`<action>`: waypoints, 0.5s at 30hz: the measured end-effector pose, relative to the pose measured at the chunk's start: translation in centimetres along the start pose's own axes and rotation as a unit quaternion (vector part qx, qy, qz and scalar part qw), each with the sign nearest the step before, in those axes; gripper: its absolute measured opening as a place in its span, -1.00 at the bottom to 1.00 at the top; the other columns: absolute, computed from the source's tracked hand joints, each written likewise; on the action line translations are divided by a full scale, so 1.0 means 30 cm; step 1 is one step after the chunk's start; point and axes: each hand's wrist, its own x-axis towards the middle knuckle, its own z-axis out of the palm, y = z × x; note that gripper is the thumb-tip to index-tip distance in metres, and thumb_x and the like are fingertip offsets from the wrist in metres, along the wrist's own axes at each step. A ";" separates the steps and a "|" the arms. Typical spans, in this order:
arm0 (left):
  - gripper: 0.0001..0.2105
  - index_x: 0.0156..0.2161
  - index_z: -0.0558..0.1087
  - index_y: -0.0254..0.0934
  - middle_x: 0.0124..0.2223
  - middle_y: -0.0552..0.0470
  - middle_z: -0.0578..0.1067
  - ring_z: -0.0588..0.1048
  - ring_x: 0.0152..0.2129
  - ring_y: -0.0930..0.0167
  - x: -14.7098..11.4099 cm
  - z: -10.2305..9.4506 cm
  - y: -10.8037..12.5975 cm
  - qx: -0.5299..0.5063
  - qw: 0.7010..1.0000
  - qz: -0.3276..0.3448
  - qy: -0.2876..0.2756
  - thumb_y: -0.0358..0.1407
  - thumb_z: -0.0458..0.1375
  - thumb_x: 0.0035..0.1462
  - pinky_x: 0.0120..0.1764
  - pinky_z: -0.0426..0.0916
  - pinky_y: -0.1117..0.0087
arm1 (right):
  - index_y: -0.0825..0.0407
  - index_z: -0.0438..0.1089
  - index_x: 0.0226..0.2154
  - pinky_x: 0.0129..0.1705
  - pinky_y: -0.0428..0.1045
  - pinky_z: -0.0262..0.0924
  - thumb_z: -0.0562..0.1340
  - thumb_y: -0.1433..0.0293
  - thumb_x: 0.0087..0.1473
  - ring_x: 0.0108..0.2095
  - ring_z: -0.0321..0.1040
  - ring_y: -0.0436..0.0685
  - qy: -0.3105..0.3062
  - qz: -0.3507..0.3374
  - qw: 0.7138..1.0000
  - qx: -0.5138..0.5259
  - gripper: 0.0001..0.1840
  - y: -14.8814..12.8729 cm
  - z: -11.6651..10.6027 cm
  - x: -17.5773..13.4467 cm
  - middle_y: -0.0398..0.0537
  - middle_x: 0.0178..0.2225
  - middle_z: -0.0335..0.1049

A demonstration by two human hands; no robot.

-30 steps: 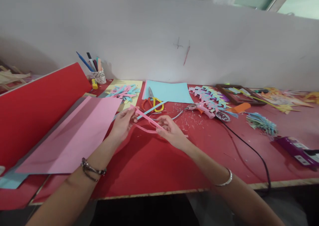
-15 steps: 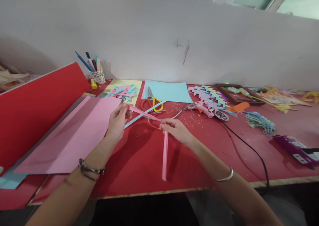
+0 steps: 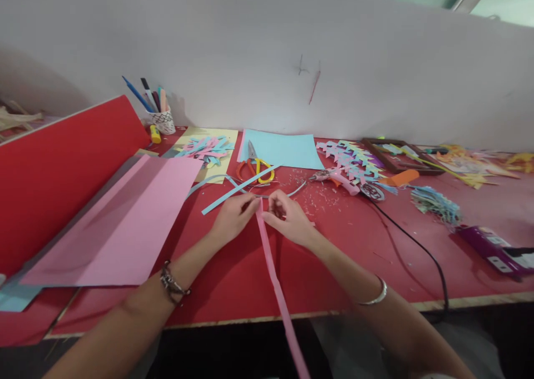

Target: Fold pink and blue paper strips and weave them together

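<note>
No text, brand or number readable. Pale patches on purple device point(image 3: 492, 252), right side of table point(image 3: 354, 273), too small and blurred to read. Dark lines on white cup point(image 3: 163, 123): no legible letters.

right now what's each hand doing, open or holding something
Left hand: closed, pinching the pink strip at its far end.
Right hand: loosely curled beside the strip; grip cannot be told.

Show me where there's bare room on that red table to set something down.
A wide, mostly bare patch of red table lies between the right forearm and the black cord. Smaller ones flank the pink strip, between that arm and the left forearm. The back is crowded: paper pile, scissors, glue gun.
</note>
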 end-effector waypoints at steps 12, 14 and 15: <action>-0.77 -0.60 0.14 -0.24 -0.62 0.19 0.15 0.16 -0.63 0.52 -0.006 0.029 0.003 -0.063 0.997 -0.012 -0.035 -0.24 -0.09 0.03 -0.53 0.08 0.50 | 0.02 0.10 -0.65 -0.74 -0.18 -0.10 0.03 0.29 -0.05 -0.79 -0.01 -0.15 -0.006 0.100 0.988 0.116 -0.76 0.012 0.004 0.025 -0.34 -0.77 -0.01; -0.76 -0.61 0.13 -0.24 -0.63 0.19 0.14 0.16 -0.64 0.52 -0.007 0.030 0.007 -0.083 0.996 -0.023 -0.036 -0.25 -0.09 0.03 -0.53 0.09 0.50 | 0.03 0.10 -0.67 -0.76 -0.19 -0.10 0.04 0.28 -0.05 -0.79 -0.02 -0.16 -0.001 0.110 0.983 0.144 -0.73 0.011 0.008 0.025 -0.34 -0.77 -0.01; -0.76 -0.61 0.13 -0.24 -0.64 0.20 0.13 0.15 -0.65 0.52 -0.008 0.031 0.008 -0.093 0.995 -0.031 -0.036 -0.25 -0.09 0.03 -0.53 0.09 0.50 | 0.03 0.11 -0.67 -0.77 -0.19 -0.10 0.05 0.27 -0.05 -0.79 -0.03 -0.16 0.000 0.115 0.981 0.158 -0.73 0.011 0.010 0.025 -0.34 -0.77 0.00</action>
